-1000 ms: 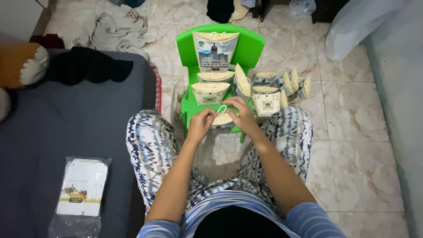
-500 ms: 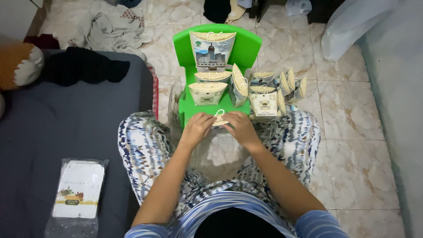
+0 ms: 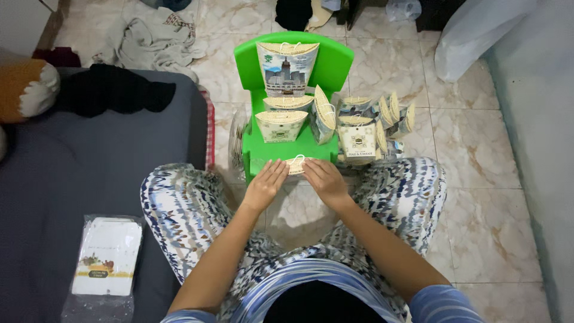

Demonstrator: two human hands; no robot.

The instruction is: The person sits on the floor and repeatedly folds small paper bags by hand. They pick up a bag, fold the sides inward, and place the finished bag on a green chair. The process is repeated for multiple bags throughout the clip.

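Left hand and right hand: both flat, fingers extended, pressed against either side of a small cream gift box with a white cord loop on top. Grip: released, no clenching, palms and fingers only touching the box. Box location: front edge of the green plastic chair seat, between the knees. Behind it on the seat: a large printed box leaning on the backrest, two smaller ones in front. Just right of the chair: a cluster of finished boxes on the tiled floor. On the grey bed, left: a plastic packet of flat box blanks.
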